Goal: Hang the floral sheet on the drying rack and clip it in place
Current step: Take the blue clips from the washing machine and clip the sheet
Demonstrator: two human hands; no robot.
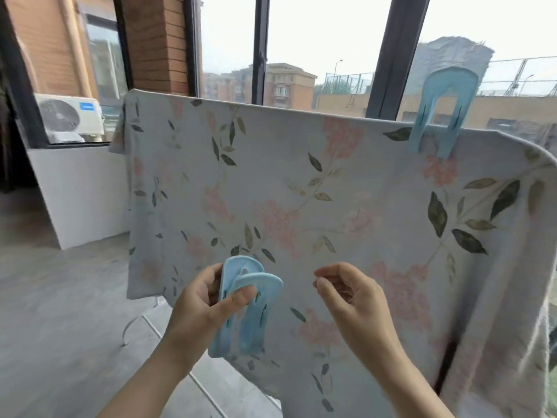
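Pale blue cloth with pink flowers and green leaves, the floral sheet (301,182) hangs over the top of the drying rack (130,327), in front of the big windows (325,40). One big blue clip (440,116) bites the sheet's top edge on the right side. The left hand (205,303) grips a second blue clip (247,312), thumb pressed on its front. The right hand (352,300) floats near it, fingers softly curled, holding nothing.
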